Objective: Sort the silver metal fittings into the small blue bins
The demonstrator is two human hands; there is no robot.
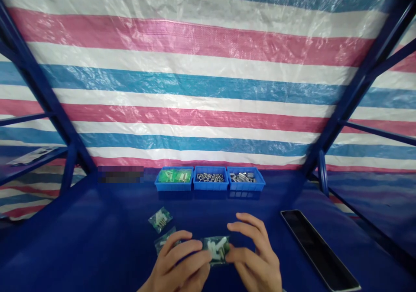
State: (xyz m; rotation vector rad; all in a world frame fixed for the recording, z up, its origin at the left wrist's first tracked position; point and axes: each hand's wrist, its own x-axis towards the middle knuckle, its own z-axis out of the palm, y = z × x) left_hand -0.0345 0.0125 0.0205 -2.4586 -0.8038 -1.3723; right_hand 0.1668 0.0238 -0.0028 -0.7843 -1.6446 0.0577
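The left hand (177,259) and right hand (255,257) are half closed, pinching a small plastic bag (215,249) lying sideways between them.

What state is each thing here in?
Held bag, white parts and screws inside.
Left hand, gripping the held bag.
Right hand, thumb on bag, fingers raised.
Upper loose bag, lying flat.
Lower loose bag, partly behind left hand.
Left blue bin, holding green packets.
Middle blue bin, holding metal pieces.
Right blue bin, holding metal pieces.
Black tablet, screen dark.
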